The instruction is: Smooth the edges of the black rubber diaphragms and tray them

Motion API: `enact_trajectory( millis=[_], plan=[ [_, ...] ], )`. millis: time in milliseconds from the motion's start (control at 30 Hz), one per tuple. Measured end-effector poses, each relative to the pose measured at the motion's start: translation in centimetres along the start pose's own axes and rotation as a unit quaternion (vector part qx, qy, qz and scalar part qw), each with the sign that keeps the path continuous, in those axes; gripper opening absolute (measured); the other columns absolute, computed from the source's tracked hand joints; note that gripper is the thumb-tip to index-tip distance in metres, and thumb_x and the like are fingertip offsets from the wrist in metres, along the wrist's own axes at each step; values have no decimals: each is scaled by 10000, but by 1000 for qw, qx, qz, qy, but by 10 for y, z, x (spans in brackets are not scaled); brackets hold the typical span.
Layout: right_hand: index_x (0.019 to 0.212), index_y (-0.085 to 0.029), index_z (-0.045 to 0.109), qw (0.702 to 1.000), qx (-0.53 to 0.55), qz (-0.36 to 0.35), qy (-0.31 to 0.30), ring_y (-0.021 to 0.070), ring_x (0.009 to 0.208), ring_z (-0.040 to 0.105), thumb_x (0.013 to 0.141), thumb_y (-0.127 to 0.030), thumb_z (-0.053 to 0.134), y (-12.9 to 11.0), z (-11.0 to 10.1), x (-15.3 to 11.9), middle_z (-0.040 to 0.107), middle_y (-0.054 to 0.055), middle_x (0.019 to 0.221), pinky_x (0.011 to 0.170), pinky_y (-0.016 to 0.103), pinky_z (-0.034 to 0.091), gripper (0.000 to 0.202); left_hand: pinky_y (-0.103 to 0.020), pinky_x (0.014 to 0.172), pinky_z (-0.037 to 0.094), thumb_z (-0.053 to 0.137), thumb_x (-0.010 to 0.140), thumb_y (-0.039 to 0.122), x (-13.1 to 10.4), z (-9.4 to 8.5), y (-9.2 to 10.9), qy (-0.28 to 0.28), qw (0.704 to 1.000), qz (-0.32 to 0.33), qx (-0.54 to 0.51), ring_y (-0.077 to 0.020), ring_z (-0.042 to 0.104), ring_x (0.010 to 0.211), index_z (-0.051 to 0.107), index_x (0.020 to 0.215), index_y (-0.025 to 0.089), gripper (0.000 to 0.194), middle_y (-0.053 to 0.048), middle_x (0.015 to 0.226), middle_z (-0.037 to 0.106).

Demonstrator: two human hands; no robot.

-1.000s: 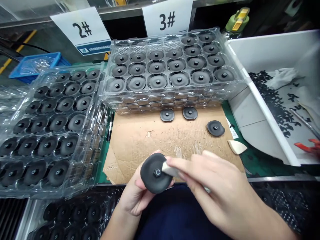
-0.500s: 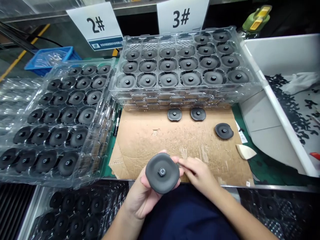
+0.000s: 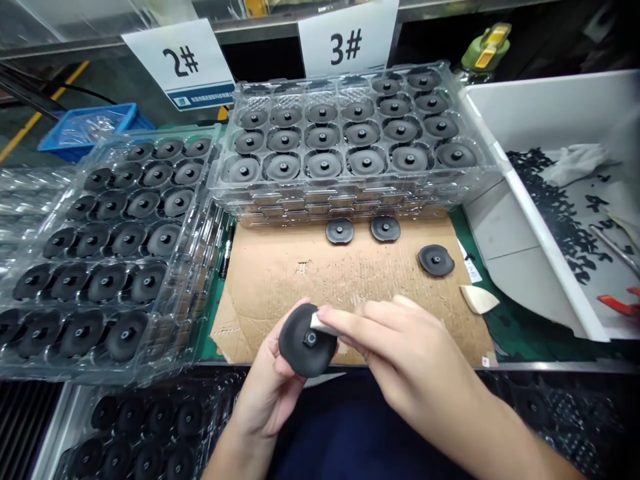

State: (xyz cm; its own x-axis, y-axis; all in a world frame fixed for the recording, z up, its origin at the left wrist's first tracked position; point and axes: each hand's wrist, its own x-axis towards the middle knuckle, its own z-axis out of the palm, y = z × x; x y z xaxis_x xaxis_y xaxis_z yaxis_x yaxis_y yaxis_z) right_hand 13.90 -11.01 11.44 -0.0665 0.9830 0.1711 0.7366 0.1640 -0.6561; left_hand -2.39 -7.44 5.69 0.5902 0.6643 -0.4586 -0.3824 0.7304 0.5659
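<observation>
Holding a round black disc [image 3: 306, 341] with a small metal nut at its centre, the left hand [image 3: 270, 387] grips its rim above the cardboard's near edge; the right hand [image 3: 400, 347] pinches a pale scraper [image 3: 320, 323] against its face. Three more discs [image 3: 340, 231] lie loose on the cardboard [image 3: 350, 280]; two filled clear trays [image 3: 345, 133] stand behind on the worktop.

- I see bright, even light from overhead; shadows under the loose discs on the cardboard [image 3: 350, 280] are short and soft.
- White glare streaks the clear plastic trays [image 3: 350, 133], worst along their ridges and front walls.
- My right hand [image 3: 400, 347] is smeared by motion blur; the left hand [image 3: 270, 387] and the black disc [image 3: 306, 340] it holds read a little sharper.
- The wide lens bows the bench edges and the white bin [image 3: 530, 200].
- The lower corners fall dim and murky.
</observation>
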Motion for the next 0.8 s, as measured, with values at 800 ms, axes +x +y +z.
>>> enact_trajectory(
  millis=[800],
  plan=[
    [1164, -115, 520, 987, 127, -90, 43, 156, 770, 578, 874, -108, 426, -15, 2, -6, 653, 54, 882, 701, 305, 452, 305, -296, 894, 471, 766, 603, 311, 1, 26, 7, 16, 998, 64, -8, -207, 604, 999, 604, 1077, 276, 503, -2, 1108, 640]
  ],
)
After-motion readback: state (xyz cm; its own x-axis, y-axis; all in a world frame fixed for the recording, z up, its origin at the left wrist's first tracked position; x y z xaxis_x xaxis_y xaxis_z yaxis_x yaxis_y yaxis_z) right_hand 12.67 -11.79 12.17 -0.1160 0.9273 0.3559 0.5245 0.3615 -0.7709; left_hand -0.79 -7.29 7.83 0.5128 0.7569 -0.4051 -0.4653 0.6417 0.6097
